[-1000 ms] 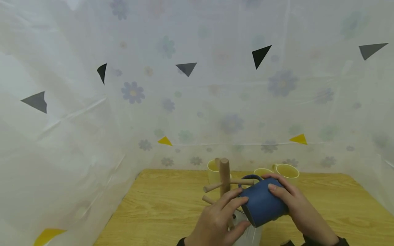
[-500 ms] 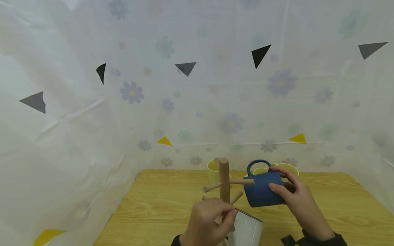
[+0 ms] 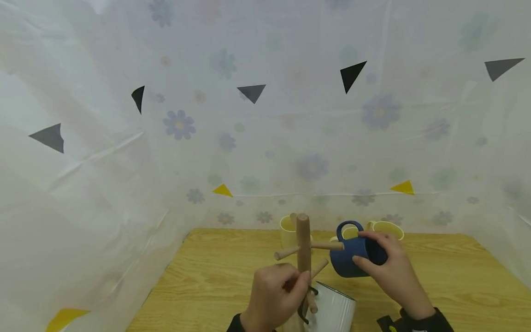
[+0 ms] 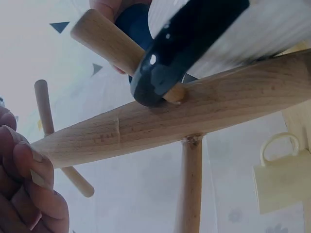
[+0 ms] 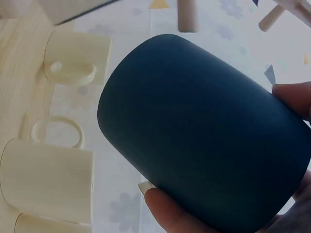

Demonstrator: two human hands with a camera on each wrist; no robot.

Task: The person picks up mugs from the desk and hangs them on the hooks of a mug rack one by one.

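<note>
Right hand (image 3: 387, 269) grips the blue mug (image 3: 352, 256) round its body, tipped on its side so the handle loop sits up by the tip of a peg on the wooden mug tree (image 3: 303, 249); not threaded on yet, looks like. Left hand (image 3: 274, 295) curls round the tree's post, likely to steady it. White mug (image 3: 332, 311) hangs on a low peg. Cream mugs (image 3: 390, 229) stand behind on the table (image 3: 215, 276).

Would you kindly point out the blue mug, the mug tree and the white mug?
blue mug (image 3: 347, 262), head view, lower body.
mug tree (image 3: 303, 240), head view, upright post.
white mug (image 3: 332, 311), head view, side wall.
</note>
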